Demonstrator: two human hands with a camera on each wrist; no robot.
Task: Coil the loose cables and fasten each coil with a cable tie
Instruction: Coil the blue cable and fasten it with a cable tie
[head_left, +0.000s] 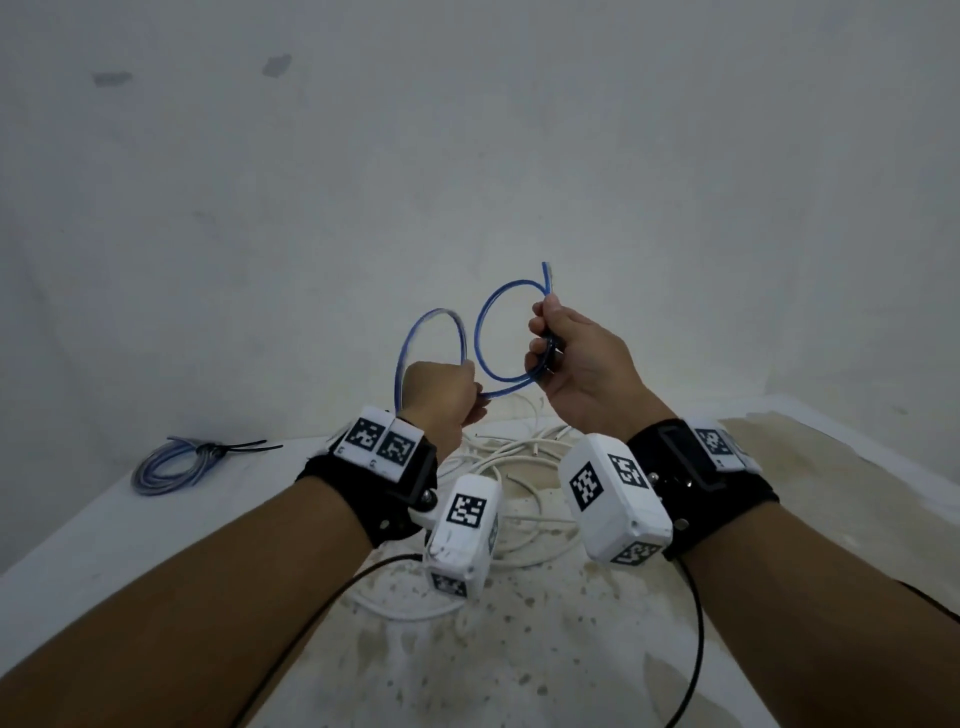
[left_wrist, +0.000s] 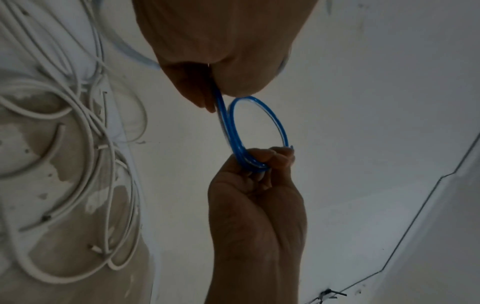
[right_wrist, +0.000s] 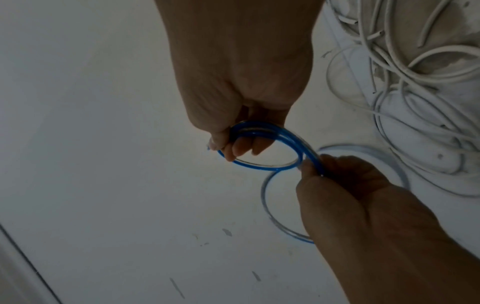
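Blue cable (head_left: 485, 332) is held mid-air above the table (head_left: 78, 540): finished loops are pinched in the right hand (head_left: 576, 364), while slack at nine o'clock is gripped by the left hand (head_left: 441, 400), seemingly for the next loop.

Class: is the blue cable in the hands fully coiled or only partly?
Partly: right hand holds the blue cable loops; left hand grips an ungathered loop.

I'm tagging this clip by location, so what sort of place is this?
Probably a bare indoor room under renovation or used as a makeshift work spot: a plain white wall, a stained, paint-flecked white work surface, and loose white cables heaped on it.
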